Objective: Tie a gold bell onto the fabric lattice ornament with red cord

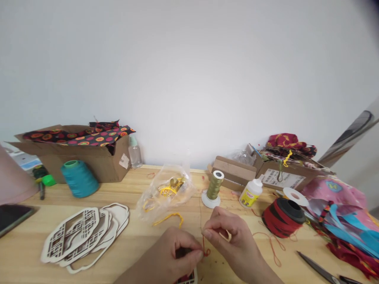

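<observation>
My left hand (pixel 174 254) is closed in a pinch at the front middle of the table, its fingertips on a thin red cord (pixel 207 253) that curls into a small loop. Just to the right and a little higher, my right hand (pixel 232 240) pinches the same cord, which hangs from its thumb and forefinger. Partly hidden under my left hand lies a white cut-out frame piece (pixel 191 278) with dark red patterned material. A fine thread rises behind my right fingers toward an olive thread spool (pixel 215 186) standing upright.
Stacked white lattice frames (pixel 79 232) and a teal thread cone (pixel 79 179) lie left. A plastic bag (pixel 168 189) with yellow cord sits mid-table. Right are a glue bottle (pixel 251 193), a red cord spool (pixel 281 217) and scissors (pixel 318 268). Fabric-filled cardboard boxes (pixel 85 165) line the wall.
</observation>
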`<state>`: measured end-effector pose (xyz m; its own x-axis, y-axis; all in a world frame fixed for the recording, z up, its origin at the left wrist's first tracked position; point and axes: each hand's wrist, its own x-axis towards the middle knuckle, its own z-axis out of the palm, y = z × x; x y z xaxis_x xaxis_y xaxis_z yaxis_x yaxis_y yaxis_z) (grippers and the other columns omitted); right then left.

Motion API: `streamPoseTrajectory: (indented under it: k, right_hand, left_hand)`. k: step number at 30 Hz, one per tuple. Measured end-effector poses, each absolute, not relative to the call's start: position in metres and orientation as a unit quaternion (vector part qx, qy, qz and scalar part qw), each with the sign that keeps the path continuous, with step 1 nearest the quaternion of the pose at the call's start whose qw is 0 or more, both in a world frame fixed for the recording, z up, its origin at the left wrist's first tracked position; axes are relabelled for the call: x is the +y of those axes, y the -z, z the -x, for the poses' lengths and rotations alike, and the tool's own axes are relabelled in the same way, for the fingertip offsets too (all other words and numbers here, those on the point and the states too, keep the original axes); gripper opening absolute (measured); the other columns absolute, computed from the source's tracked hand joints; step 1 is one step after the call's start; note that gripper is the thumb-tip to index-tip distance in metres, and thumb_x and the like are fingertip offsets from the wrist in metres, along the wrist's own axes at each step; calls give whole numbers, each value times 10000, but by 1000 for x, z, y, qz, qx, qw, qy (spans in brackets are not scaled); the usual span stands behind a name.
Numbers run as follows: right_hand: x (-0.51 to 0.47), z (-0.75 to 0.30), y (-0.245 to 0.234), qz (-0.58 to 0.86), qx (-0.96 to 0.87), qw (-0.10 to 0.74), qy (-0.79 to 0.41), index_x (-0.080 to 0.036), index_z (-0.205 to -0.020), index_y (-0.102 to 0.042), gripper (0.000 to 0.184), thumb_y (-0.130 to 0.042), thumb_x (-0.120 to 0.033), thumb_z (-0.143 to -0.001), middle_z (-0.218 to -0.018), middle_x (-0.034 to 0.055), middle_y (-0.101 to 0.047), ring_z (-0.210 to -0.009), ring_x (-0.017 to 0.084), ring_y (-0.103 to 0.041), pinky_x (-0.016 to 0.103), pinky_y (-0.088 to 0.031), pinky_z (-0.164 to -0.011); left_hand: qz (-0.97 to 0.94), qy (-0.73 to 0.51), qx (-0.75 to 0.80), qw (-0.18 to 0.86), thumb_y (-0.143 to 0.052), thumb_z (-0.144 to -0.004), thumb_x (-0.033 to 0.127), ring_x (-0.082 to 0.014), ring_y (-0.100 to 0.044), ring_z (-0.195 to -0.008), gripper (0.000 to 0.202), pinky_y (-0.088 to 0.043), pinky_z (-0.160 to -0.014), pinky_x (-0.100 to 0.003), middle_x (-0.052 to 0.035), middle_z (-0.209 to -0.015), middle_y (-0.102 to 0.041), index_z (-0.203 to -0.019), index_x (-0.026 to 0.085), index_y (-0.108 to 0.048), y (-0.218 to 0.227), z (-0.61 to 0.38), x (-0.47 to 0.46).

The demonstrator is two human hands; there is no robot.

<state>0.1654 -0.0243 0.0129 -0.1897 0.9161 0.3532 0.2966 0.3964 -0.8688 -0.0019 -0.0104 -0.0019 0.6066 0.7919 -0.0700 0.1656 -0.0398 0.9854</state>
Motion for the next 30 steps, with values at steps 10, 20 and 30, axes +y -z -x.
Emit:
streamPoseTrajectory:
  k: [10,20,30]
  right_hand:
    - [-26,-171,-10,374,-609,470,-518,-160,-623,-566,222,-576,-347,-742,-615,-31,-401,-555,93,-351,219,-259,-509]
    - [-22,-168,-4,421,-615,482,-460,-163,-621,-573,196,-570,-307,-754,-598,-35,-408,-567,100,-365,221,-281,-520]
    - [-16,-158,10,477,-578,465,-471,-136,-595,-568,196,-581,-301,-700,-567,-37,-406,-501,89,-379,216,-295,-468]
  left_hand:
    - [-648,-287,405,578,-474,-760,344,-74,-251,-443,282,-196,-408,-195,77,-462,-306,-609,121,-559,-4,3,-2]
    - [-799,-232,356,426,-406,-781,184,-84,-353,-513,279,-269,-501,-190,65,-512,-337,-503,172,-397,-1,1,-7]
    - [-842,-230,296,389,-362,-837,222,-85,-339,-530,318,-273,-527,-186,65,-537,-324,-532,193,-275,-7,0,-10]
